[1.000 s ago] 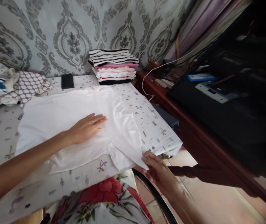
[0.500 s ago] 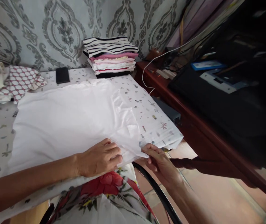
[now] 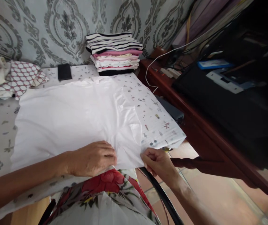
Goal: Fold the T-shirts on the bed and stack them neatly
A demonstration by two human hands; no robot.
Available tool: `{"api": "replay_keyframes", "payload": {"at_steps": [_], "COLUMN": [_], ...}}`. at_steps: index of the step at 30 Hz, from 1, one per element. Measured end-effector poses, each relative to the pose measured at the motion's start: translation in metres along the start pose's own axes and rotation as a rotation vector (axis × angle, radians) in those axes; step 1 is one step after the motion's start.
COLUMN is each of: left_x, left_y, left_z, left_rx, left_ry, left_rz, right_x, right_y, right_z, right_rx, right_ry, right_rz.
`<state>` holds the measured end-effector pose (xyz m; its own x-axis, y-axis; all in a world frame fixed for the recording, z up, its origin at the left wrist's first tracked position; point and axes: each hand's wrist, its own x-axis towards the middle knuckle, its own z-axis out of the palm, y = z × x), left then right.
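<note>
A white shirt (image 3: 70,115) lies spread over the table, its sleeve end wrinkled on the right and its lower edge along the table's near side. My left hand (image 3: 95,158) is closed on the shirt's near edge, fingers curled over the cloth. At the near right corner of the shirt, my right hand (image 3: 155,161) pinches the cloth between thumb and fingers and draws it flat beyond the table's edge. The undersides of both hands' grips are hidden.
Folded clothes (image 3: 115,54) are stacked by the wall. A black phone (image 3: 64,72) lies left of them, and rumpled clothes (image 3: 23,78) sit at the far left. A dark red wooden desk (image 3: 202,134) with a white cable (image 3: 158,57) stands on the right.
My left hand has slid a little left along the shirt's near edge. The sleeve corner at my right hand is spread flatter and pulled slightly nearer me.
</note>
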<state>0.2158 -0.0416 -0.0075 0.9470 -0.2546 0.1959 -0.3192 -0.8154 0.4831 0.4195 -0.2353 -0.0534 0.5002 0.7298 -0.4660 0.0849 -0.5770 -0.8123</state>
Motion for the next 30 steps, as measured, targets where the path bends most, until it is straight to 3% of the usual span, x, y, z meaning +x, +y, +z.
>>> {"api": "replay_keyframes", "payload": {"at_steps": [4, 8, 12, 14, 19, 22, 26, 28, 30], "left_x": [-0.002, -0.002, -0.002, -0.009, -0.063, -0.108, -0.157, -0.177, -0.194], "left_y": [0.003, 0.002, -0.012, -0.021, -0.022, -0.005, 0.018, 0.024, 0.029], "left_z": [-0.006, -0.013, -0.005, 0.004, 0.024, 0.026, 0.003, -0.022, -0.048], "left_rx": [-0.117, -0.305, -0.122, 0.062, 0.303, 0.347, 0.348, 0.302, 0.251], "left_ry": [-0.039, -0.005, 0.251, 0.286, 0.176, 0.168, 0.157, 0.163, 0.160], "left_rz": [-0.002, -0.077, -0.308, -0.470, -0.840, -0.877, -0.824, -0.930, -1.122], "right_x": [-0.005, 0.004, 0.047, 0.073, 0.109, 0.113, 0.108, 0.103, 0.096], "right_y": [-0.007, -0.046, -0.078, -0.082, -0.066, -0.058, -0.063, -0.072, -0.084], "right_z": [-0.013, -0.016, 0.011, 0.031, 0.065, 0.064, 0.064, 0.071, 0.083], "right_rx": [-0.194, -0.392, -0.650, -0.796, -1.007, -1.021, -1.010, -0.990, -0.957], "right_ry": [0.042, 0.131, 0.031, -0.005, 0.030, 0.060, 0.013, -0.069, -0.202], "right_rz": [-0.160, -0.480, -0.920, -1.041, -1.205, -1.279, -1.284, -1.288, -1.319]}}
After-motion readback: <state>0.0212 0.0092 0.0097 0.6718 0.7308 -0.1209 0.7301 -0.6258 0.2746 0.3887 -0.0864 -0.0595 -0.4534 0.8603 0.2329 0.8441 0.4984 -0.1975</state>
